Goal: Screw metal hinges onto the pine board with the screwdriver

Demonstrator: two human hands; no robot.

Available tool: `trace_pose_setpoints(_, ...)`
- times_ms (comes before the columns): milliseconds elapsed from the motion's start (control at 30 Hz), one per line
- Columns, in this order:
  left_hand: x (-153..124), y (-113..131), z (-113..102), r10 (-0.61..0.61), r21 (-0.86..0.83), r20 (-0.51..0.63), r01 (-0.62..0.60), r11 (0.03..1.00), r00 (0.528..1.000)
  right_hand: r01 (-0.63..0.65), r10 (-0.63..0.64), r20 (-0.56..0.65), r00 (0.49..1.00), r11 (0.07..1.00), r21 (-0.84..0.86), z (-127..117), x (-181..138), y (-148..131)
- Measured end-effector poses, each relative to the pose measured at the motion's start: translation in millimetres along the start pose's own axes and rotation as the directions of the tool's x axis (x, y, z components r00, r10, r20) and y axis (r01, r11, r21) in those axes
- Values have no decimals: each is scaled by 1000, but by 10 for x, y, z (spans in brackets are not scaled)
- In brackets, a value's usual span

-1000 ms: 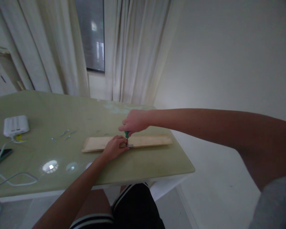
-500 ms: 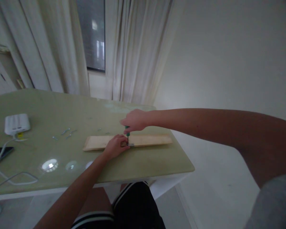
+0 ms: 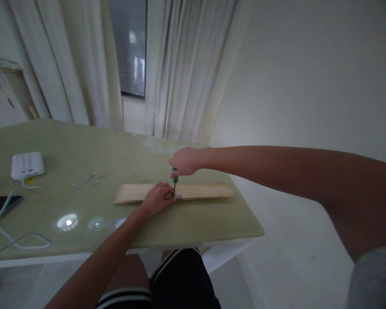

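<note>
While the right hand (image 3: 186,161) holds a slim screwdriver with a green handle and a thin metal shank (image 3: 175,180) nearly upright, the left hand (image 3: 157,199) rests on a long, flat, pale wooden board (image 3: 206,190). The board lies flat near the front edge of a glossy green tabletop (image 3: 196,223), its long side running left to right. At its near edge, about midway along, sits a small, flat, silvery metal plate with holes (image 3: 179,197), and the shank comes down at the plate's left end. Whether the tip is seated in a screw is too small to tell.

The right fingers are curled around the handle, covering its top. The left fingers bend over the board, thumb at the near edge by the plate; whether thumb and forefinger pinch something there, I cannot tell.

The board looks stiff and fairly light, so it probably slides or turns on the smooth top unless pressed down, best with a palm close to the plate. The plate seems rigid and thin, likely slippery, and is best pinned by a fingertip on its flat face. The screwdriver looks light and hard; its thick handle gives the surest hold, the narrow shank little.
</note>
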State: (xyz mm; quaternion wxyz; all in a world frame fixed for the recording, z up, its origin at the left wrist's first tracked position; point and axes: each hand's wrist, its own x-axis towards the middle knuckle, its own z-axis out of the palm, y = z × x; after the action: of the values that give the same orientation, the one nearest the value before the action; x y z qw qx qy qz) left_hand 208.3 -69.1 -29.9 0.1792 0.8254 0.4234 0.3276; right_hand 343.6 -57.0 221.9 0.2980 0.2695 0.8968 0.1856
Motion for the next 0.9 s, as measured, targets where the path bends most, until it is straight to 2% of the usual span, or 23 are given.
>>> trace_pose_setpoints(33, -1, -7, 6, 1, 1, -1, -1, 1000, 1000, -58, 57, 54, 997, 998, 24, -12, 15, 0)
trace_pose_setpoints(100, -2, -22, 19, 1, 3, -6, -1, 1000, 1000, -66, 64, 105, 992, 998, 21, -30, 13, 23)
trace_pose_setpoints(133, -3, -29, 25, 1, 4, -8, -1, 1000, 1000, -23, 23, 90, 996, 1000, -2, -32, -4, 42)
trace_pose_setpoints(200, -2, -37, 34, -1, 3, -11, 1, 1000, 1000, 139, -138, 16, 990, 987, -77, -14, -51, 78)
trace_pose_setpoints(267, -1, -37, 39, -3, -1, -14, 3, 1000, 1000, 294, -302, -38, 953, 945, -144, 33, -86, 93)
trace_pose_setpoints(300, 0, -35, 38, -3, -4, -14, 3, 1000, 1000, 309, -320, -58, 946, 939, -148, 63, -91, 90)
trace_pose_setpoints(333, 0, -31, 36, -3, -7, -12, 3, 1000, 1000, 263, -273, -82, 958, 957, -121, 93, -86, 81)
trace_pose_setpoints(400, 2, -20, 28, -2, -10, -9, 2, 1000, 1000, 54, -54, -94, 994, 999, 4, 141, -57, 59)
trace_pose_setpoints(467, 3, -8, 18, -1, -11, -5, 1, 1000, 1000, -123, 128, -28, 991, 983, 135, 158, -30, 51)
trace_pose_setpoints(500, 4, -3, 14, 1, -11, -4, -1, 1000, 1000, -154, 156, 3, 988, 973, 174, 154, -28, 56)
trace_pose_setpoints(567, 5, 4, 11, 4, -11, -4, -4, 1000, 1000, -85, 84, 14, 996, 982, 171, 126, -50, 80)
trace_pose_setpoints(633, 5, 5, 10, 5, -11, -6, -5, 1000, 1000, 91, -88, -40, 995, 994, 65, 90, -92, 112)
trace_pose_setpoints(700, 4, 4, 11, 6, -12, -9, -6, 1000, 1000, 281, -287, -74, 955, 957, -76, 67, -119, 139)
trace_pose_setpoints(733, 3, 2, 11, 6, -13, -10, -6, 1000, 1000, 332, -342, -82, 936, 936, -120, 65, -119, 149)
trace_pose_setpoints(767, 1, 1, 11, 6, -14, -11, -6, 1000, 1000, 325, -338, -92, 937, 937, -127, 70, -110, 157)
trace_pose_setpoints(800, 0, -1, 10, 4, -16, -10, -4, 1000, 1000, 265, -274, -93, 957, 960, -95, 81, -94, 162)
trace_pose_setpoints(867, -3, -2, 8, 1, -18, -9, -1, 1000, 1000, 50, -49, -36, 998, 998, 40, 115, -62, 167)
trace_pose_setpoints(900, -4, -3, 7, -1, -18, -10, 1, 1000, 1000, -56, 54, 23, 998, 993, 103, 133, -56, 168)
